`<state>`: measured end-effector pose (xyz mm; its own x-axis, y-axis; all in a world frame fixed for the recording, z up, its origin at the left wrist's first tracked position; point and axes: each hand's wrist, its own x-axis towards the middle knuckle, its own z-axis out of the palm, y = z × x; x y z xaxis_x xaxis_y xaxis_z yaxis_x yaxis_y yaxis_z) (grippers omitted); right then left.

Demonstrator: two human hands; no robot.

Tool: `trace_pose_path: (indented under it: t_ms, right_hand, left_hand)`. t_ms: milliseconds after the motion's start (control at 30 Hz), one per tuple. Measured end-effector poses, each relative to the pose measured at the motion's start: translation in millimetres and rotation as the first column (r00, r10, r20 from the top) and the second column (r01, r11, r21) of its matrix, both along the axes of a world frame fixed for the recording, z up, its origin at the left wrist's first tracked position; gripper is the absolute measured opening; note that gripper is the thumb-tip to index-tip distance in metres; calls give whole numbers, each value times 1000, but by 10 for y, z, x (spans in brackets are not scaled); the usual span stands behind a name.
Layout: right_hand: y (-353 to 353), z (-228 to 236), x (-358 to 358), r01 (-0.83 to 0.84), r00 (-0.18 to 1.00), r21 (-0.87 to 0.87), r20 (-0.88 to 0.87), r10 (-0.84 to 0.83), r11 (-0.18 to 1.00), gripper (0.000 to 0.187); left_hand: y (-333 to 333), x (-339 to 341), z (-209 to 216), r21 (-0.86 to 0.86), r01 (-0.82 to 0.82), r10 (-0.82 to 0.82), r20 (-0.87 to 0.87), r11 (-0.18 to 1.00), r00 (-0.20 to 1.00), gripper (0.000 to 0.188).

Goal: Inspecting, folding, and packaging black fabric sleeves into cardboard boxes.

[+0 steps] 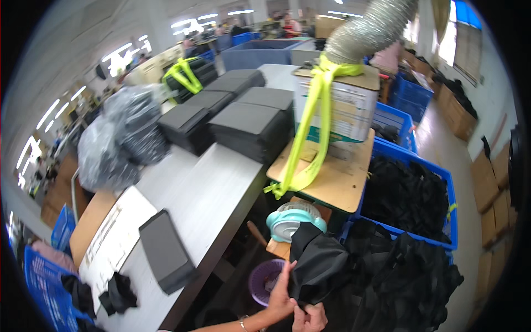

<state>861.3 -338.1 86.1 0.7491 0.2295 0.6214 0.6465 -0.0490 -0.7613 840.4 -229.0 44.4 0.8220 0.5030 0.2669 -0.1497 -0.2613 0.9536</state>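
A black cloth piece, partly folded and puffed out like a pouch, is held up in front of me. My left hand lies along its near left edge, fingers upward and thumb pinching the lower corner. Right beside it, my right hand has its fingers curled and grips the lower edge. Behind the cloth stands a small turquoise fan, partly covered by it. A heap of black cloth pieces lies to the right. Below and left of the cloth is a purple basket.
On the grey table at left lie a dark stack of flat sheets and several larger stacks. A box with a yellow-green strap and silver duct stands on a wooden board. Blue crates with black cloth line the right.
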Motion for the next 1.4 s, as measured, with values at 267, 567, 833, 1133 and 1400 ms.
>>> trace_pose_path:
  t_ms: [267, 567, 833, 1133, 1400]
  right_hand:
    - [15, 473, -530, -336, 915, -173, 174, 364, 926, 20]
    - [-19, 655, -1322, -463, 787, 106, -408, 463, 880, 12]
    - [94, 620, -2215, -716, 698, -94, -121, 706, 692, 11]
    - [436, 815, -2740, -806, 592, -82, -101, 800, 586, 8]
    - [1024, 504, -3436, -782, 551, -131, 314, 774, 609, 8]
  left_hand:
    - [396, -1758, 1019, 442, -324, 394, -73, 837, 916, 69]
    - [968, -4164, 1483, 697, -716, 882, 359, -37, 305, 51]
    - [1586, -5343, 845, 788, -578, 927, 27, 210, 373, 74]
    - [2112, -6440, -53, 900, -431, 997, -40, 65, 67, 47]
    - [1036, -5955, 620, 421, -893, 972, 93, 159, 217, 40]
